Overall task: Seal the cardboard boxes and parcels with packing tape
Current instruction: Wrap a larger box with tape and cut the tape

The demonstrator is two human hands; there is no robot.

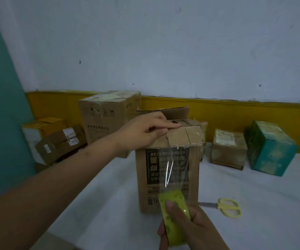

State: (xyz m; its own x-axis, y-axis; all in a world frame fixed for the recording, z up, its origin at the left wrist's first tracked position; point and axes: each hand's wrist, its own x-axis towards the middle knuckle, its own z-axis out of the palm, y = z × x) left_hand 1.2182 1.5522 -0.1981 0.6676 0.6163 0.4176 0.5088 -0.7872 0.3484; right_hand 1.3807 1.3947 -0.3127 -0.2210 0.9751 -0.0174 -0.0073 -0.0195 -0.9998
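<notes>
your right hand [187, 226] curls round the green tape roll [174, 213] nearest you, thumb on its face. a clear strip [174, 165] stretches up to the top of the upright cardboard box [193, 170] just beyond. your left hand [145, 131] presses the top flaps [185, 138] down, pinching nothing. the tape looks thin and clingy, so keep it taut. the box seems light but stiff, so steady it from above.
</notes>
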